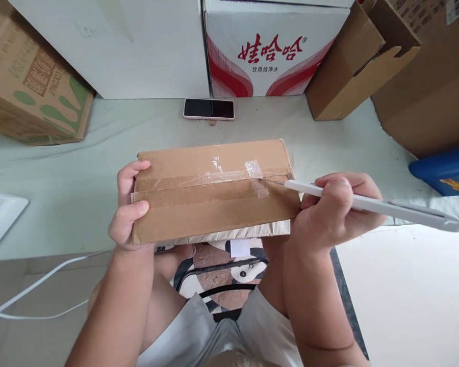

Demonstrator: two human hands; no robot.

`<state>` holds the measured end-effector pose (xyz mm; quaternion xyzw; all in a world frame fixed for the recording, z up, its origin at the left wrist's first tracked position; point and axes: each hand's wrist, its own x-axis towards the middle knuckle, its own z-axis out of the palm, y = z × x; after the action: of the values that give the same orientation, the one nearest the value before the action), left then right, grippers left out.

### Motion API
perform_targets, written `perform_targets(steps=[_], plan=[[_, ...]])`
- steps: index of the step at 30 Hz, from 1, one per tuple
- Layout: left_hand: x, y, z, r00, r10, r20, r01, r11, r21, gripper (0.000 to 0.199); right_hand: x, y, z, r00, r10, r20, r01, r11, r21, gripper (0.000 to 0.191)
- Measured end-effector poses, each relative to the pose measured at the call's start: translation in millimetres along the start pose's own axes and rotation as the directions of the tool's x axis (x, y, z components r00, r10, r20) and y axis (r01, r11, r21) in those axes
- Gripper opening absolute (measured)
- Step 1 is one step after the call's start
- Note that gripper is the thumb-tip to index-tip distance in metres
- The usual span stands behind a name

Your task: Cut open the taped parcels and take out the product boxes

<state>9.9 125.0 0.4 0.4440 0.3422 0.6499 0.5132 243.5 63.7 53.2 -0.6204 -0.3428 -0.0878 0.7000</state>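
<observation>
A brown cardboard box with clear tape along its middle seam is held up over the table's front edge, slightly tilted. My left hand grips its left end, fingers on the top face. In my right hand is a white utility knife, its thin blade out and pointing left. The blade tip meets the seam near the right end, by a patch of clear tape. Part of my right hand rests close to the box's right corner. The underside of the box is hidden.
Behind the box lies a smartphone on the pale green tablecloth. A white and red carton, an open brown carton and a printed carton line the back. A blue object sits right; a white cable hangs left.
</observation>
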Motion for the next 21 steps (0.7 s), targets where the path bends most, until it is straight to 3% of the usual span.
perform_targets(steps=[4,7,9,11,13,15,18,21], plan=[[-1.1,-1.0,-1.2,1.0,0.012,-0.011,-0.012,0.999,0.037,0.051,-0.9,6.3,-0.4,0.988,-0.154,-0.012,0.154,0.987,0.037,0.021],[-1.8,-2.9,-2.2,1.0,0.029,-0.004,-0.029,0.999,0.039,0.052,0.9,14.9,-2.2,0.95,-0.257,0.179,0.233,0.962,0.144,0.028],[-1.8,-4.1,-2.7,0.999,0.034,0.012,-0.034,0.999,0.032,0.054,2.1,18.8,-3.6,0.918,-0.264,0.296,0.214,0.958,0.192,0.033],[-1.2,-4.8,-3.4,0.999,0.04,0.028,-0.04,0.999,0.021,0.054,2.4,20.1,-5.1,0.913,-0.235,0.333,0.176,0.965,0.196,0.031],[0.0,-4.9,-4.8,0.998,0.046,0.043,-0.046,0.999,0.007,0.054,2.2,19.4,-6.7,0.946,-0.172,0.275,0.133,0.979,0.154,0.026],[2.2,-4.7,-6.8,0.998,0.038,0.053,-0.039,0.999,0.003,0.057,3.0,18.5,-8.1,0.986,-0.099,0.138,0.084,0.99,0.111,0.025],[6.7,-4.9,-8.5,0.999,0.019,0.043,-0.02,1.0,0.008,0.06,8.4,20.3,-9.2,0.998,-0.019,-0.065,0.031,0.98,0.195,0.03],[9.8,-6.5,-4.0,1.0,0.024,-0.004,-0.024,1.0,-0.019,0.059,15.7,29.4,-9.2,0.994,0.102,-0.043,-0.081,0.935,0.346,0.034]])
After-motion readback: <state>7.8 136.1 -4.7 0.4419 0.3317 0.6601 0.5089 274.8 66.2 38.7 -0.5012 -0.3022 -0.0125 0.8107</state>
